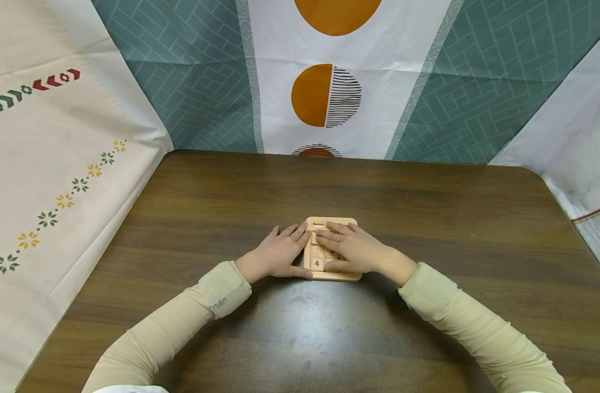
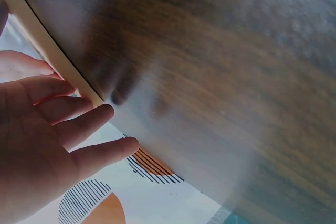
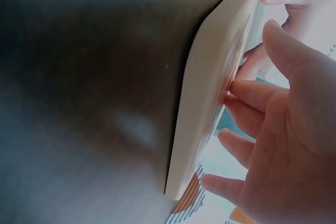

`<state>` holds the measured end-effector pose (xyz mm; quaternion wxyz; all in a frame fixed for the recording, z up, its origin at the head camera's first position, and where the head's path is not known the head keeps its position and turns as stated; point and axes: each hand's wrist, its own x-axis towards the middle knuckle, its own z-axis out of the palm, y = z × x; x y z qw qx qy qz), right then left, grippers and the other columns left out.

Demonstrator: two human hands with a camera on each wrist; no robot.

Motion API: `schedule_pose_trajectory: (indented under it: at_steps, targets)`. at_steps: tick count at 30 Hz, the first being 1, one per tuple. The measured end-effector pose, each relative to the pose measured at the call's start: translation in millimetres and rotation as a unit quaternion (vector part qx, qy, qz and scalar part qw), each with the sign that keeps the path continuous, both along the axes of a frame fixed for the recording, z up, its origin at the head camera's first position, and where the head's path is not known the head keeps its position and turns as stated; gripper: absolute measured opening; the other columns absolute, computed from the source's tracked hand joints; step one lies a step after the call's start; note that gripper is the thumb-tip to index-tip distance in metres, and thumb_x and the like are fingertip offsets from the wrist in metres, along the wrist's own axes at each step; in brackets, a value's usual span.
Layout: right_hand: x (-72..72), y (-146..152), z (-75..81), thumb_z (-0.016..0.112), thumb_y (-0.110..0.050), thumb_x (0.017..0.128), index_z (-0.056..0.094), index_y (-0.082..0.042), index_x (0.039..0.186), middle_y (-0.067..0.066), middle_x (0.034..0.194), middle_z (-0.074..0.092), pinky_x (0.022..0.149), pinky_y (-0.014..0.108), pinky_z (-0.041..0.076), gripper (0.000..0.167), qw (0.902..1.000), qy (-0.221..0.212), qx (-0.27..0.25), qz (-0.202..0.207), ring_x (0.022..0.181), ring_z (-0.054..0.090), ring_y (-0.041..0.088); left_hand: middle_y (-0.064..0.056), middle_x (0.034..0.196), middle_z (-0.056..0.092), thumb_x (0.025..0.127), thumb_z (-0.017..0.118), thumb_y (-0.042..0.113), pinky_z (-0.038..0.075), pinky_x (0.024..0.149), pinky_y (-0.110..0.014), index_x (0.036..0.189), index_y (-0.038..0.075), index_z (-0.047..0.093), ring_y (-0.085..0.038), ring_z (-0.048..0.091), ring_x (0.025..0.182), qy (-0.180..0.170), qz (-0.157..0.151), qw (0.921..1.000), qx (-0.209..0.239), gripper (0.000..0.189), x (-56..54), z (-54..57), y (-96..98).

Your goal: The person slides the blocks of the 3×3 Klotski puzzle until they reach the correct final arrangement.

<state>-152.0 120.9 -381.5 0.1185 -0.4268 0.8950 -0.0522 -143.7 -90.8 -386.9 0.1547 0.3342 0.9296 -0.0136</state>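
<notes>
A light wooden sliding number puzzle [image 1: 335,277] lies flat on the table, with a tile marked 4 [image 1: 317,263] showing at its lower left. Along its left side rests my left hand [image 1: 280,255], thumb at the near corner and fingers extended by the far one. In the left wrist view those fingers reach across the puzzle's pale edge [image 2: 58,59]. My right hand [image 1: 354,250] lies over the puzzle's right half, hiding most of the tiles. The right wrist view shows its index and middle fingertips [image 3: 234,86] on the top face, the others spread.
The brown wood-grain table [image 1: 300,333] extends around the puzzle on all sides. Behind it hangs a patterned cloth [image 1: 197,103] with orange circles. A white embroidered cloth [image 1: 45,164] covers the left side, and a pale covering [image 1: 575,136] the right.
</notes>
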Motion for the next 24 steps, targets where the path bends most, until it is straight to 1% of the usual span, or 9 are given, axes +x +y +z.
schedule_pose_trajectory:
  at_steps: [8,17,24]
  targets:
    - [4.8,0.6,-0.3,0.050,-0.048,0.089,0.037,-0.010,0.140,0.005,0.145,0.032,0.101,0.057,0.021,0.065,0.9999,-0.011,0.002,0.002,0.135,0.020,0.029,-0.014,0.150,0.014,0.078,0.048,0.069,0.026,0.099,-0.056,0.143,0.002,0.025,-0.030,0.023,0.134,0.004,-0.001,1.0000,-0.002,0.096,-0.4,-0.7,0.2]
    - [12.0,2.3,-0.9,0.049,-0.049,0.089,0.038,-0.010,0.140,0.005,0.146,0.031,0.101,0.058,0.020,0.065,0.9998,-0.013,-0.007,0.017,0.135,0.018,0.029,-0.013,0.150,0.013,0.078,0.048,0.069,0.025,0.100,-0.055,0.143,0.002,0.024,-0.030,0.023,0.134,0.005,0.000,1.0000,-0.003,0.097,-0.7,-1.2,0.0]
    - [17.3,2.7,1.1,0.050,-0.051,0.088,0.038,-0.010,0.140,0.004,0.145,0.032,0.100,0.057,0.022,0.067,0.9998,-0.009,0.003,0.019,0.135,0.021,0.028,-0.014,0.150,0.014,0.078,0.049,0.068,0.026,0.099,-0.056,0.143,0.002,0.025,-0.030,0.023,0.133,0.006,-0.001,1.0000,0.000,0.096,-0.5,-1.4,0.0]
